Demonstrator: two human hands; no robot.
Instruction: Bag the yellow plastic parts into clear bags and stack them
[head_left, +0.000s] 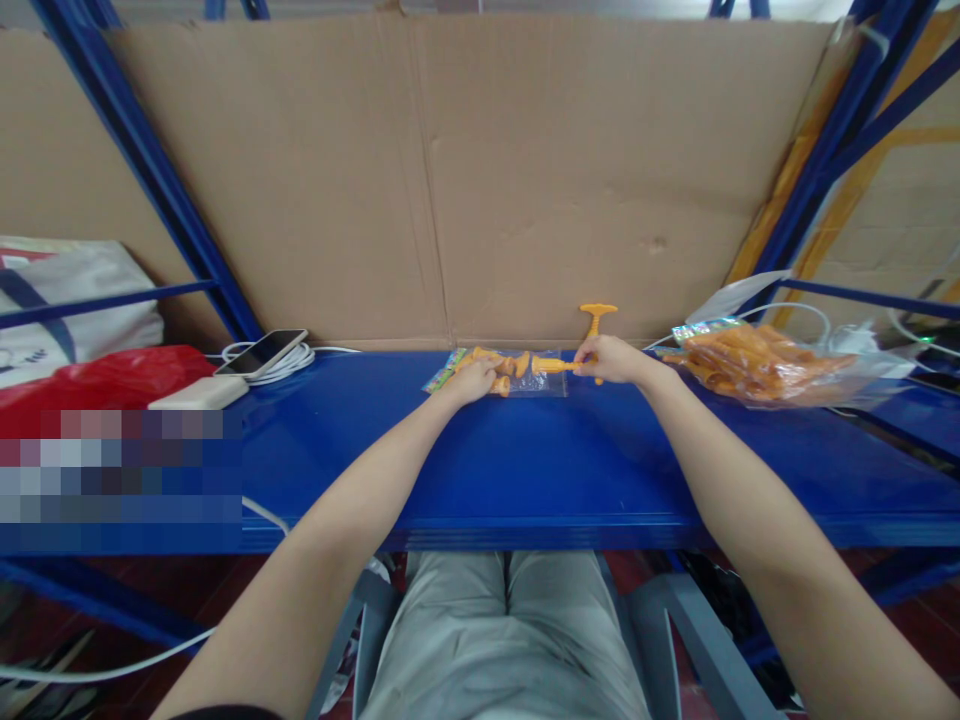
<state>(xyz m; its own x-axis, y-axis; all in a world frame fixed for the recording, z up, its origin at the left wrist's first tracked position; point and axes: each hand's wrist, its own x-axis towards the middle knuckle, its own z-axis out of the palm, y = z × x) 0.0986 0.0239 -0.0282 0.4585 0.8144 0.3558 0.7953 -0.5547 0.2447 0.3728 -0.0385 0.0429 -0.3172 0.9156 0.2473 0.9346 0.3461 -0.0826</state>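
On the blue shelf top lies a clear plastic bag (555, 384) with a colourful header card (448, 368). Several small orange plastic parts (522, 364) rest on or in it; I cannot tell which. My left hand (472, 381) is closed on the orange parts near the card, its fingertips partly hidden among them. My right hand (604, 359) pinches the thin end of an orange plunger-like plastic piece (553, 366), which points left over the bag. Behind that hand, an orange T-shaped piece (598, 316) sticks up toward the cardboard, its lower part covered by the fingers.
To the right sits a clear bag of orange plastic parts (757, 360). On the left are a phone (262, 352), a coiled white cable (289, 364), a white box (199, 393) and a red bag (112, 380). Cardboard (600, 180) walls the back between blue posts.
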